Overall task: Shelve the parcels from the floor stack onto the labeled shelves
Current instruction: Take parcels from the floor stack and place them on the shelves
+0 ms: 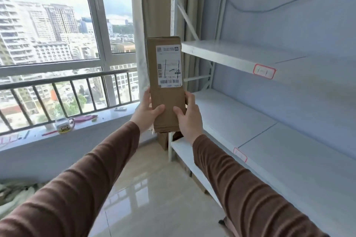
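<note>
You're holding a long brown parcel (166, 86) upright in front of you, raised in the air just left of the shelves (240, 54). Its white shipping label (169, 66) faces you on the upper half. The label has barcodes, a QR code at top left and a handwritten mark like "1-1" turned on its side. Printed text is too blurred to read.

Your left hand (149, 110) grips the parcel's lower left edge, thumb across the front face. Your right hand (187, 114) grips the lower right edge, thumb also on the front. Both hands are clamped on the parcel, one each side, with brown sleeves (240, 179) on both arms.

The white shelves are on the right. The upper shelf has a red-bordered tag (264, 71) on its front edge with faint marks, maybe "1-1", not sure. The shelf below it has another red-bordered tag (240, 154), unreadable. A cardboard box (163, 140) sits on the floor under the parcel, by the shelf post.

On the left there is a big window (48, 25) with a railing (57, 92) and high-rise buildings outside. On the sill (107, 117), a white mug (64, 125) with a yellow band and dark lettering I can't read. Pens and small items lie near it. A beige curtain (156, 2) hangs behind the parcel, and the floor (146, 198) is glossy tile.
</note>
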The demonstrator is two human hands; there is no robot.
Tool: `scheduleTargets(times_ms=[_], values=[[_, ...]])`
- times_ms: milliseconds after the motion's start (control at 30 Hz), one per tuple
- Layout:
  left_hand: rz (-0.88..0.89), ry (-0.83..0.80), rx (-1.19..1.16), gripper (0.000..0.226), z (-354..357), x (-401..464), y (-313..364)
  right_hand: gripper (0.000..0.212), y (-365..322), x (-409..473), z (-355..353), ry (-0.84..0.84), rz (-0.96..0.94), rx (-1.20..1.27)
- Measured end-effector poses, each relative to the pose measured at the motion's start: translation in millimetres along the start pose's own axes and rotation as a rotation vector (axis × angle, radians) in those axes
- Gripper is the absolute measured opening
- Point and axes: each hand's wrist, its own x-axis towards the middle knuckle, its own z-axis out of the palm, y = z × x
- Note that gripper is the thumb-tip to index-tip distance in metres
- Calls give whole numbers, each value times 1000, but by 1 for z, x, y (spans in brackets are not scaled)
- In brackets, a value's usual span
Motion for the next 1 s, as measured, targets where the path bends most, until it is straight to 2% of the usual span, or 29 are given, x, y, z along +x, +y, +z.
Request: scheduleTargets(times_ms=[167,433,533,767,1000], values=[[141,-38,-92,82,-21,99,20,59,-24,95,19,106,-132,-42],[310,-154,-66,84,-40,243,39,55,-45,217,35,290,-182,-123],[354,-209,-85,85,-33,293,42,55,-42,256,33,340,-177,-154],[432,-298,-102,87,-4,397,41,71,-13,342,17,363,-166,-236],[406,-336,-106,81,28,480,21,69,28,411,10,395,-178,-275]])
